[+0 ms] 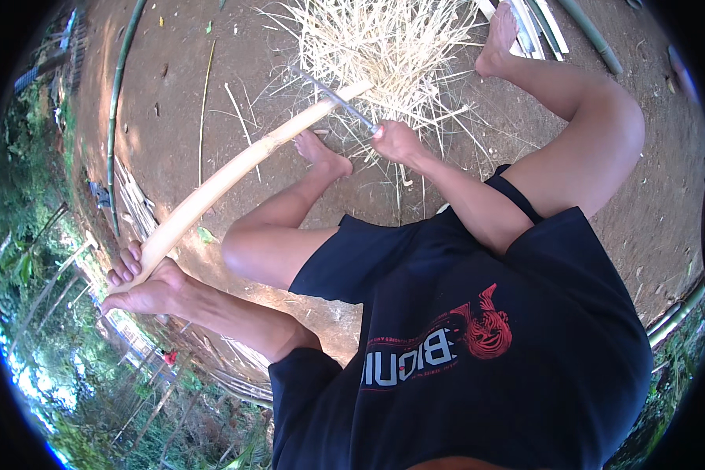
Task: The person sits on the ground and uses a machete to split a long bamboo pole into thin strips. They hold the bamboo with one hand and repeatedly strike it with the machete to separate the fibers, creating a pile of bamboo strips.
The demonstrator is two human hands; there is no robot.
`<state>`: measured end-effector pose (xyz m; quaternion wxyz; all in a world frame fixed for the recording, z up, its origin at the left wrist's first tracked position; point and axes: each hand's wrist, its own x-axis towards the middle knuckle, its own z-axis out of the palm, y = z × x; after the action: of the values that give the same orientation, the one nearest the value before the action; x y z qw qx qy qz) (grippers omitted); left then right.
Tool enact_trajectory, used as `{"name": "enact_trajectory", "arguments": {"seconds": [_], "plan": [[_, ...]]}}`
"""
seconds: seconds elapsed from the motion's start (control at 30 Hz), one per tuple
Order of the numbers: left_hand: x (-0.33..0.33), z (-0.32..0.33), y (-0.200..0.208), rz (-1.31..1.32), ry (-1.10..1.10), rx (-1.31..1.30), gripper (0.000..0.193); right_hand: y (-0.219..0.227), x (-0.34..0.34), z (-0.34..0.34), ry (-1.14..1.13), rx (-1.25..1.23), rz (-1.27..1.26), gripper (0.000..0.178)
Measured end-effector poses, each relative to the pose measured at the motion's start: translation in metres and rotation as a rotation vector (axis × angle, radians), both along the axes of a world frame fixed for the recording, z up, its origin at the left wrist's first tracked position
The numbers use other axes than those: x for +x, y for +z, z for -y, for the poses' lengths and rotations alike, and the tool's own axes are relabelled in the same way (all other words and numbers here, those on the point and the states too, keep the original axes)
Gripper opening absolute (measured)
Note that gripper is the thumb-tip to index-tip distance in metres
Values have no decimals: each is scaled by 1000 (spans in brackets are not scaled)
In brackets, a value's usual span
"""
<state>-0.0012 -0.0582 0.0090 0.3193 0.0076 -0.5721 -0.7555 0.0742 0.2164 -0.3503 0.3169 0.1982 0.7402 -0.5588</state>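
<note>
Left hand (150,287) grips strip (204,200) at 1 end | right hand (399,143) closed round knife (352,112) | strip: probably light, springy (edges maybe splintery) | best hold: end farthest from knife

A strip (204,196) runs from the left hand (158,288), near left, toward the far shavings (376,39); the right hand's (399,143) knife (358,115) crosses it, apparently on top. Split pieces (531,31) lie far right.

1 head-worn fisheye view, facing down, near
</note>
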Motion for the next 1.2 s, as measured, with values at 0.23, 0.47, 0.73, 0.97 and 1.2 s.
{"name": "enact_trajectory", "arguments": {"seconds": [0.23, 0.47, 0.73, 0.97, 1.2], "plan": [[6, -22, 4, 6, 92, -17, 62, 59, 14, 13, 202, 30, -443, 20], [7, -26, 3, 6, 124, 7, 62, 40, 16, -4, 202, 72, -290, 21], [1, -12, 2, 40, 156, -11, 65, 21, 6, -16, 242, 111, -138, 26], [0, -10, 6, 45, 163, -33, 64, -16, 3, -16, 162, 135, -15, 23], [-6, 1, 4, 47, 166, -9, 64, -14, -5, -16, 297, 152, -58, 29]]}}
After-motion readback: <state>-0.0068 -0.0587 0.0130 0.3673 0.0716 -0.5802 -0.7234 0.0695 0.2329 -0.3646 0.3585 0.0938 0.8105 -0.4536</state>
